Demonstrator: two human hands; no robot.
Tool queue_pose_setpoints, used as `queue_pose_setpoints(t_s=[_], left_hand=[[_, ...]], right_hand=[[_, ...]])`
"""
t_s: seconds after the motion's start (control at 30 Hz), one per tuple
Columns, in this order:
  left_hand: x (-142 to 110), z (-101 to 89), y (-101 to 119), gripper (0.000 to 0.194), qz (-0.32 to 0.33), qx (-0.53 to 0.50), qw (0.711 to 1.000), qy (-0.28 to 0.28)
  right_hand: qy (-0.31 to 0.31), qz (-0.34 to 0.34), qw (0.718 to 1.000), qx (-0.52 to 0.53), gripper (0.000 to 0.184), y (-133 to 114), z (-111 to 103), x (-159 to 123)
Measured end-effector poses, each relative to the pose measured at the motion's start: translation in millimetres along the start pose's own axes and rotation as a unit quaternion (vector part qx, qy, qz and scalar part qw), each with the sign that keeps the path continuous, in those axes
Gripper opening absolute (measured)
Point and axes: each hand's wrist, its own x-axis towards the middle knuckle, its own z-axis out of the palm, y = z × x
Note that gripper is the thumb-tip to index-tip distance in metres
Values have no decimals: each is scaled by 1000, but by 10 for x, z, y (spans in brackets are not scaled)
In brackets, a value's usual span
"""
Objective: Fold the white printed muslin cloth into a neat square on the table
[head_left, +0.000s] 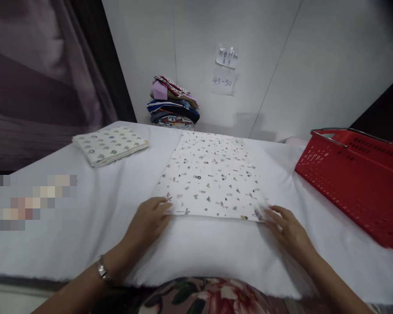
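Left hand point(153, 218) and right hand point(286, 231), well apart, met the patterned cloth point(212, 174) at its near corners (pinch unclear); uneven pulling risked skewing.

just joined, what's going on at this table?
A person has both hands at the near corners of a printed cloth spread flat on a white-covered table. The left hand is at the near left corner, the right hand at the near right; whether the fingers pinch the fabric isn't clear. A folded cloth lies at the far left, and a red basket stands on the right.
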Motion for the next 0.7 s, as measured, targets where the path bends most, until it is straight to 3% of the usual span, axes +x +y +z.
queue_pose_setpoints(t_s=[0.1, 0.2, 0.4, 0.57, 0.7], left_hand=[[160, 151, 230, 23, 137, -40, 989, -42], [353, 288, 410, 21, 205, -58, 974, -76], [506, 429, 467, 25, 207, -62, 974, -61], [501, 417, 479, 28, 190, -61, 980, -16], [490, 397, 521, 28, 179, -56, 982, -28]], right_hand=[[-37, -112, 993, 26, 29, -242, 109, 110], [-66, -165, 983, 34, 27, -475, 204, 280], [-57, -189, 980, 29, 26, -617, 249, 474], [14, -169, 985, 23, 23, -563, 325, 482], [16, -189, 982, 8, 21, -550, 408, 472]])
